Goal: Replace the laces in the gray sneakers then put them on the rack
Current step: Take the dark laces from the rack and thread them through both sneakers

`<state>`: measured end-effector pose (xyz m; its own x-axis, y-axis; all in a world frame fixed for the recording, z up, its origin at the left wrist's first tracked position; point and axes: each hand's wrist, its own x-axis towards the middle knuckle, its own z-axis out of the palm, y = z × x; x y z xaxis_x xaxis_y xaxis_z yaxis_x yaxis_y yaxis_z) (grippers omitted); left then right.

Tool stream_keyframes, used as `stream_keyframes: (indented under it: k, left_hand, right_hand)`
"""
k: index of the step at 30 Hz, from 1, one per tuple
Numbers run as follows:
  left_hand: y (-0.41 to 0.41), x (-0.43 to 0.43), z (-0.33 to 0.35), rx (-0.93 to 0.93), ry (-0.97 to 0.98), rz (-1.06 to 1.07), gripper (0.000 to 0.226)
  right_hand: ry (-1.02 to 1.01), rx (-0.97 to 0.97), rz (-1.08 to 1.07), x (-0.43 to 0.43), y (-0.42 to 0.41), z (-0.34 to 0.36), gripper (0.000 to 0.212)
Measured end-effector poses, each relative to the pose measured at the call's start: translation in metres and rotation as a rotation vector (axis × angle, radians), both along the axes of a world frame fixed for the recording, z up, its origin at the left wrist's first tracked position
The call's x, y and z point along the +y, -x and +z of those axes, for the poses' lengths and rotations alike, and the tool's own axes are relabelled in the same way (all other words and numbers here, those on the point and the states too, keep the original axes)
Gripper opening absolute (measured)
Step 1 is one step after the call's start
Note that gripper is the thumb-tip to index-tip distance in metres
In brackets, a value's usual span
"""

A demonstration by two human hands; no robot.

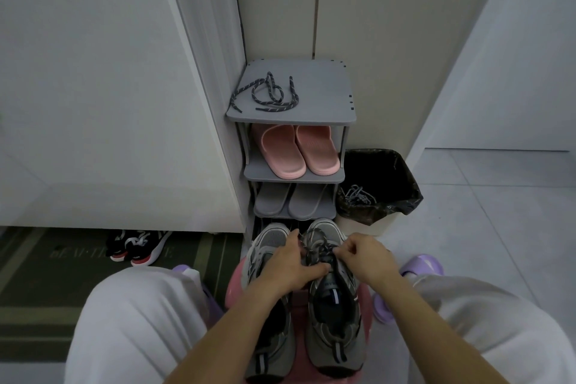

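Left hand [288, 265] and right hand [363, 254], close together, each pinch the lace [321, 248] on the gray sneaker [336, 330] at 6 o'clock between my knees; risk: uneven tug frees an end from its eyelet.

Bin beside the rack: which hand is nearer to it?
Right. The right hand pinches the lace just in front of the bin; the left hand holds the sneaker further left.

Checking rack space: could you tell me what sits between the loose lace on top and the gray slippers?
The head view shows pink slippers on the shelf between the lace and the gray slippers.
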<state>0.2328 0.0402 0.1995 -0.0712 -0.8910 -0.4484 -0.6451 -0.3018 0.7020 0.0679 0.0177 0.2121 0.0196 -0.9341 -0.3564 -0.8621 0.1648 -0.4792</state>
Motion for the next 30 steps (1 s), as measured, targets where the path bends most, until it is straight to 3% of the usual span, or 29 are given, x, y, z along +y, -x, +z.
stream_keyframes:
  k: [5, 12, 18, 26, 28, 30]
  left_hand:
    - [-0.001, -0.002, -0.007, -0.070, 0.010, -0.029, 0.072]
    - [-0.002, -0.003, -0.011, -0.040, 0.017, -0.008, 0.073]
    - [-0.003, -0.003, -0.011, -0.032, 0.044, -0.045, 0.074]
    - [0.002, -0.002, -0.005, -0.098, 0.072, -0.108, 0.064]
    - [0.003, -0.002, -0.004, -0.110, 0.077, -0.112, 0.063]
    - [0.003, -0.002, -0.003, -0.115, 0.071, -0.108, 0.064]
  right_hand:
    - [0.073, 0.029, 0.018, 0.007, 0.010, -0.002, 0.035]
    - [0.106, 0.003, -0.153, 0.013, 0.038, -0.001, 0.029]
    - [0.076, -0.176, -0.325, 0.014, 0.073, -0.004, 0.022]
    - [-0.126, -0.464, -0.167, 0.012, 0.045, 0.002, 0.006]
    - [-0.112, -0.436, -0.086, 0.009, 0.032, 0.001, 0.005]
    - [-0.043, -0.300, 0.010, 0.007, 0.020, 0.001, 0.021]
